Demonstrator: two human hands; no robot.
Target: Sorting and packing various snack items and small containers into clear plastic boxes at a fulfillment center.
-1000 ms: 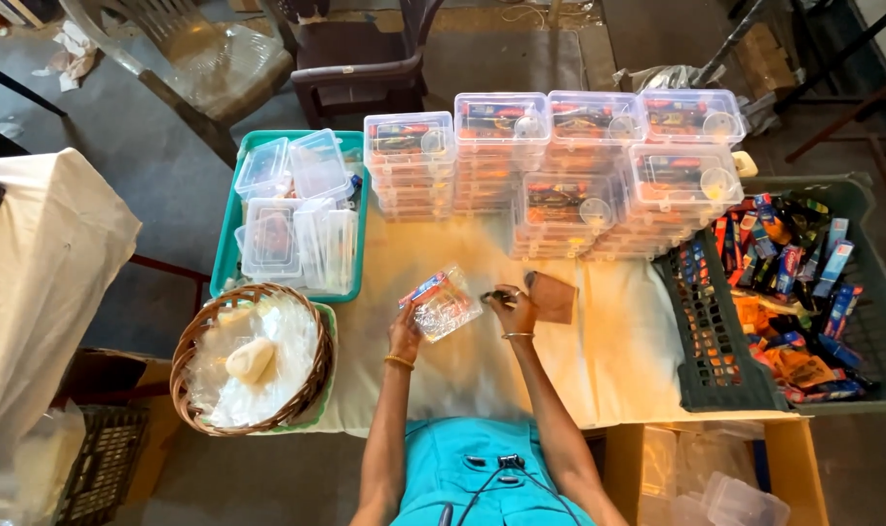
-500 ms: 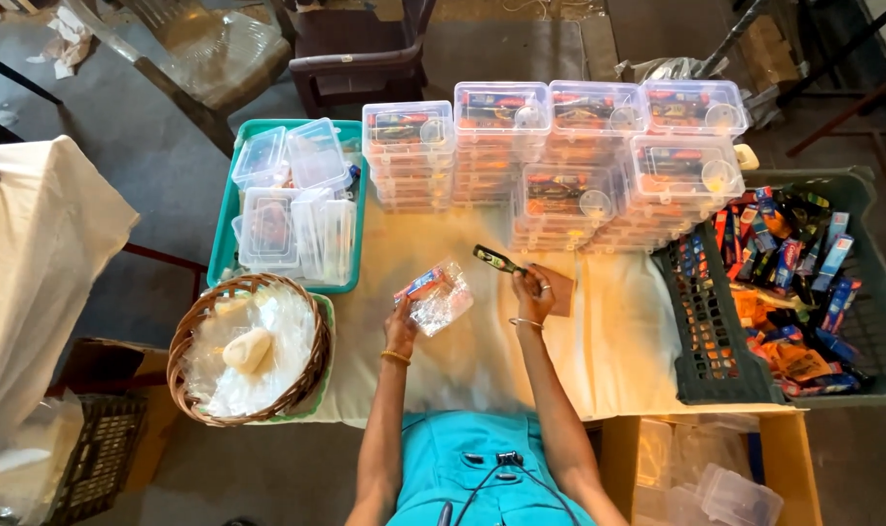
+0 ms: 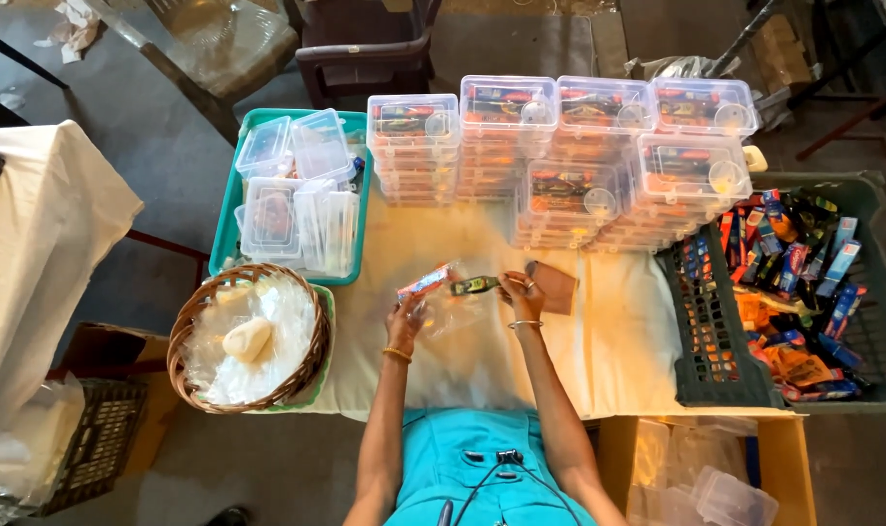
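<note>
The person wears a bright turquoise top with short sleeves, so both forearms are bare. A thin dark cable runs down the front of the top from a small dark clip at the chest. The left hand [image 3: 407, 317] has a gold bangle at the wrist. The right hand [image 3: 524, 292] has a thin silver-coloured bangle at its wrist.

Stacks of clear plastic boxes with colourful packs inside [image 3: 560, 156] are sitting at the table's far side. Bright little packets [image 3: 793, 282] are lying in the dark crate on the right.
</note>
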